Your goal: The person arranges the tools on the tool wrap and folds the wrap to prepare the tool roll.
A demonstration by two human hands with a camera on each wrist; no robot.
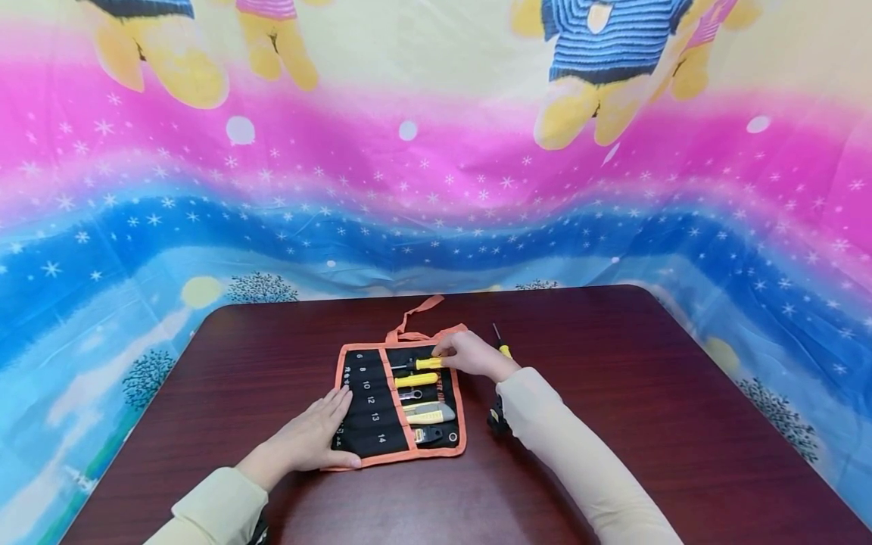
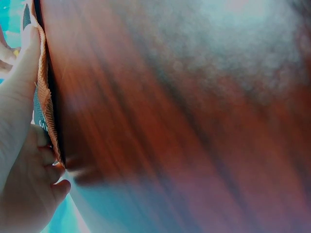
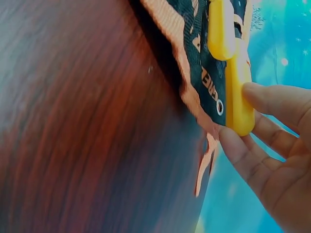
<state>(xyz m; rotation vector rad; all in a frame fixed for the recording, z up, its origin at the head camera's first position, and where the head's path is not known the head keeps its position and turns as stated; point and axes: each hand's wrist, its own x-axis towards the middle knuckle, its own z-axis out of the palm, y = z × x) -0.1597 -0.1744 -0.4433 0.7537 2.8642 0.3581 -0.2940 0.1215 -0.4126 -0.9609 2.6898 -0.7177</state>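
Note:
A black tool roll [image 1: 357,425] with orange trim lies unrolled on the table, its pockets marked with numbers. My left hand [image 1: 315,430] rests on its left edge, fingers extended over the fabric and thumb by the front corner. At the top pocket, my right hand [image 1: 474,354] pinches the yellow handle of a screwdriver [image 3: 239,92] between thumb and fingers; its dark shaft points into the pocket. Below it sit a second yellow handle [image 1: 417,380], a ring-ended wrench [image 1: 412,394], a yellow and grey utility knife [image 1: 431,413] and a black item with a yellow label [image 1: 429,434].
Another screwdriver [image 1: 505,350] with a yellow handle lies on the dark wooden table [image 1: 586,341], partly behind the right forearm. Orange ties [image 1: 409,322] trail from the roll's far edge. A printed cloth [image 1: 436,166] hangs around the table.

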